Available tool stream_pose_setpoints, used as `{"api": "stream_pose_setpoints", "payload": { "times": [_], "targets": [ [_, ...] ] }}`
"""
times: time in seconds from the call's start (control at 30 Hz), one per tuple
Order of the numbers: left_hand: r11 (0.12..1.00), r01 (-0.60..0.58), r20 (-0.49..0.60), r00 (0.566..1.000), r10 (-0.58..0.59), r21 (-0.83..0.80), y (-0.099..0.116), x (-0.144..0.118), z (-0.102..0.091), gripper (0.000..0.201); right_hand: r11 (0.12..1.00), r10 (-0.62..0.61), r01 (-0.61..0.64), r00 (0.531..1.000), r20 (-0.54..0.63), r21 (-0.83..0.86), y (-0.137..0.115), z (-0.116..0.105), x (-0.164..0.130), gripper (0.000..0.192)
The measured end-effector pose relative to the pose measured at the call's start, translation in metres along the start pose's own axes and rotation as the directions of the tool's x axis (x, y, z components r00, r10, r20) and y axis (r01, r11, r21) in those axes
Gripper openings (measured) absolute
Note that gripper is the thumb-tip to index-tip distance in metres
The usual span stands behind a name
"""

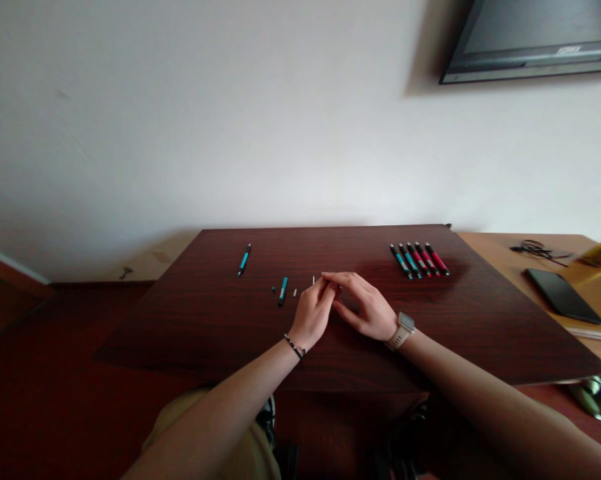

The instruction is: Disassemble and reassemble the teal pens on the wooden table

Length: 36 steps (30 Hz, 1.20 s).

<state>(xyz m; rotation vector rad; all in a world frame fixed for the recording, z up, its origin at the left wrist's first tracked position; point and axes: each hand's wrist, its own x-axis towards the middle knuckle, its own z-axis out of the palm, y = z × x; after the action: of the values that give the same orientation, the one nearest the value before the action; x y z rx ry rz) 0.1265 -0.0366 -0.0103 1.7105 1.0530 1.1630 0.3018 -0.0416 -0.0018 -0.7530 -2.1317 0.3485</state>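
Note:
My left hand (313, 307), with a dark bracelet at the wrist, meets my right hand (370, 307), which wears a pale watch, above the middle of the table. Their fingertips overlap. Both hands are closed, and whatever lies between the fingers is hidden. Just beyond my left hand a thin white piece (313, 280) shows. To its left are a small pale piece (295, 293), a teal pen barrel (283, 291) with a dark end, and a tiny dark piece (273, 289).
A teal and black pen (244, 260) lies at the table's left. Several teal and red pens (419, 260) form a row at the right. On the lighter side table (485, 250) are a black phone (563, 295) and a coiled cable (538, 249). A screen (540, 40) hangs above.

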Motion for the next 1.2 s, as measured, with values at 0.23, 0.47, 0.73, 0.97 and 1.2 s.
{"api": "stream_pose_setpoints", "payload": {
  "times": [0.23, 0.47, 0.73, 0.97, 1.2],
  "targets": [
    [0.999, 0.002, -0.089, 0.996, 0.001, 0.034, -0.001, 0.0, -0.001, 0.036, 0.999, -0.002, 0.002, 1.0, -0.015, 0.051, 0.0, 0.0, 0.002, 0.061],
    [0.999, -0.046, -0.118, 0.992, 0.049, 0.03, -0.001, 0.001, -0.001, 0.034, 0.999, -0.033, 0.033, 0.999, -0.018, 0.02, -0.001, 0.002, 0.002, 0.074],
    [1.0, -0.012, -0.119, 0.993, 0.015, 0.028, -0.011, 0.001, -0.002, 0.043, 0.981, 0.143, -0.155, 0.984, -0.105, -0.12, 0.019, 0.009, -0.001, 0.059],
    [0.999, 0.035, -0.062, 0.997, -0.035, 0.004, -0.002, -0.001, 0.0, 0.053, 0.944, 0.279, -0.284, 0.959, -0.053, -0.166, 0.041, 0.016, -0.006, 0.021],
    [0.999, 0.036, -0.051, 0.998, -0.035, 0.023, -0.001, -0.002, 0.001, 0.057, 0.941, 0.305, -0.301, 0.952, 0.003, -0.152, 0.041, 0.016, -0.008, 0.021]
  ]
}}
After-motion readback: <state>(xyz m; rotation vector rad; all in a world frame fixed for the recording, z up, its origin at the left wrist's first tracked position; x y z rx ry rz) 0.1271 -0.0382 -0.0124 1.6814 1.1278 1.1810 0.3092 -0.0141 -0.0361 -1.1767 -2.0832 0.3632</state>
